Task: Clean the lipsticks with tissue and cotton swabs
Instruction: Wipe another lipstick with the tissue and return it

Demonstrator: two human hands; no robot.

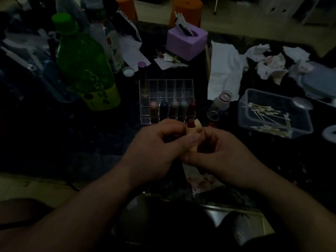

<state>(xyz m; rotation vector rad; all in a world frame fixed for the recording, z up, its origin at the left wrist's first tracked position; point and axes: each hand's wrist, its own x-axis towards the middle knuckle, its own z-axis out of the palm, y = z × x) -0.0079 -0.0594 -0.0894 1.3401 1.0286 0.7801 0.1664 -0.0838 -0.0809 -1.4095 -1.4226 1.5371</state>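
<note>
step: handling one opened lipstick [191, 132] over the table | grip: left hand [157, 142] and right hand [221, 153] both curled round its tube | next: fetch cotton swabs [263, 113]; wipe

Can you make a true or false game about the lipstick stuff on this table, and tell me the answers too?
1. The left hand and the right hand both hold one open lipstick. True.
2. The cotton swabs lie in a clear box. True.
3. The green bottle lies flat on its side. False: it stands up.
4. Every slot of the clear rack is full. False: it holds five capped lipsticks in one row and one tall tube; the other slots are empty.
</note>
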